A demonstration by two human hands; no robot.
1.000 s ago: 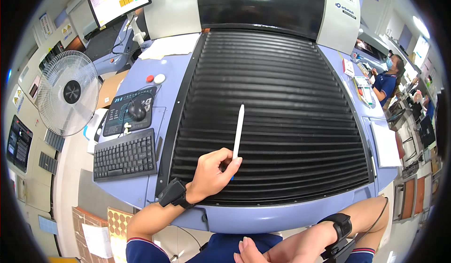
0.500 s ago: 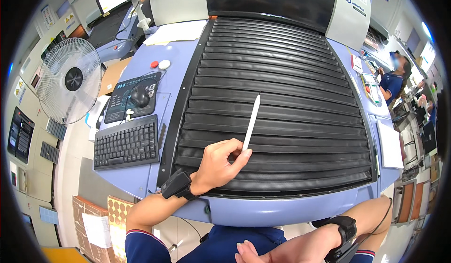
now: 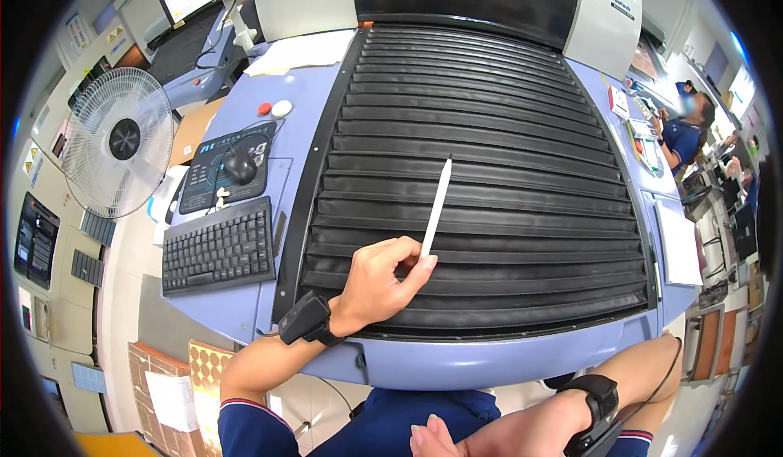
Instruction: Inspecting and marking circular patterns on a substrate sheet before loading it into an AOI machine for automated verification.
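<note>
My left hand (image 3: 382, 281) pinches the lower end of a slim white pen (image 3: 437, 208) between thumb and fingertips. The pen slants up and slightly right, and its dark tip points away from me over the black ribbed bellows cover (image 3: 481, 163) of a machine. Whether the tip touches the cover I cannot tell. My right hand (image 3: 489, 437) rests low at the bottom edge, in front of my lap. Its fingers look loosely stretched with nothing in them, though part of the hand is cut off by the frame.
Left of the cover are a black keyboard (image 3: 218, 246), a mouse (image 3: 240, 166) on a dark mat, red and white buttons (image 3: 273, 108) and white sheets (image 3: 302, 53). A fan (image 3: 122, 140) stands farther left. At right lie a white pad (image 3: 679, 243) and small items; a co-worker (image 3: 683, 130) sits beyond.
The view has shifted very slightly. My left hand keeps its pinch on the pen in nearly the same place, and my right hand stays where it was.
</note>
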